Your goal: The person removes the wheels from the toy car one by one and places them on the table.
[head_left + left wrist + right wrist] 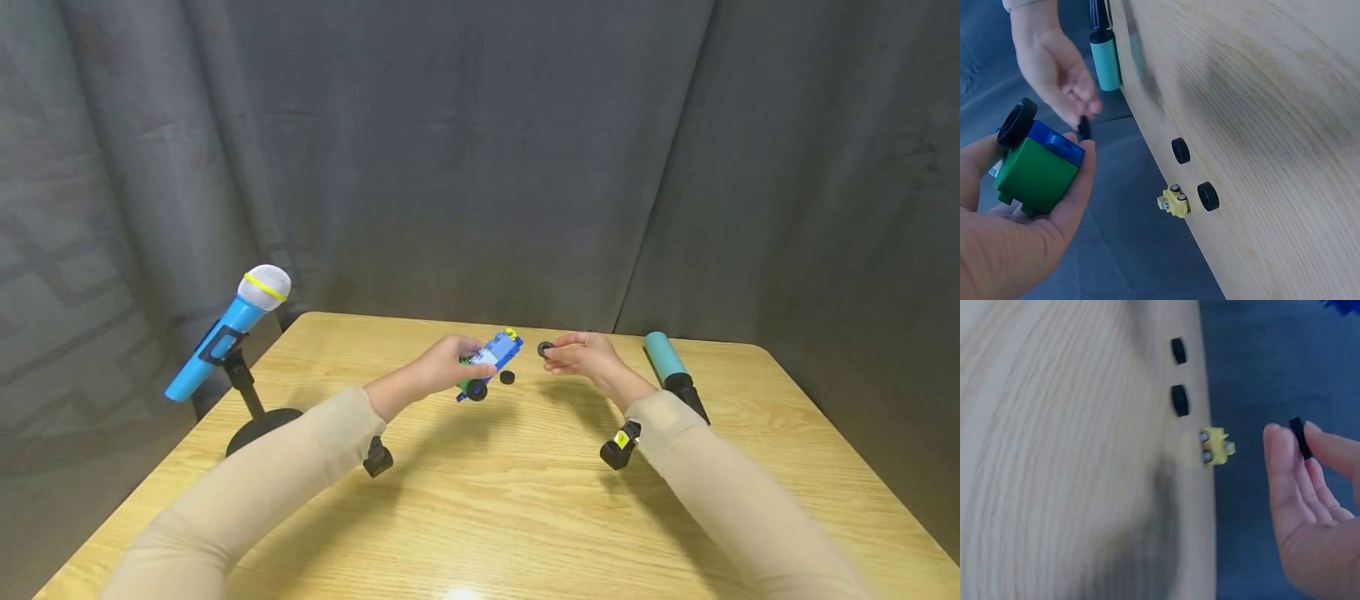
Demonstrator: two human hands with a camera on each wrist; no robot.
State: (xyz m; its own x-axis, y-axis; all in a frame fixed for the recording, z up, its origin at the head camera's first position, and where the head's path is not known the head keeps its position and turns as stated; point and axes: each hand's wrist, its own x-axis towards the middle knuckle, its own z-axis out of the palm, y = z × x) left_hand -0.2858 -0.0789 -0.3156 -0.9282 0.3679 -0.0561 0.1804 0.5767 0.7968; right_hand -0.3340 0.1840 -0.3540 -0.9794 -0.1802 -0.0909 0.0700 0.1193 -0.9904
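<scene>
Toy brick car (491, 360) gripped in the left hand (442, 367), a loose black wheel (544, 349) pinched in the right hand (588, 354), both raised over the wooden table (480, 500) at the centre of the head view.

At lower left of the left wrist view the fingers curl round the car's green and blue body, tilting it so the side with a mounted wheel (1017, 122) faces the other hand, probably to present an open axle. The right thumb and fingertips (1279, 450) clamp the small wheel edge-on, apparently lining it up with the car. Two more black wheels (1180, 150) (1208, 196) and a yellow brick piece (1174, 201) lie on the table just beyond, near at hand. A blue microphone (228, 329) stands at left; a teal-tipped handle (671, 367) lies at right.
</scene>
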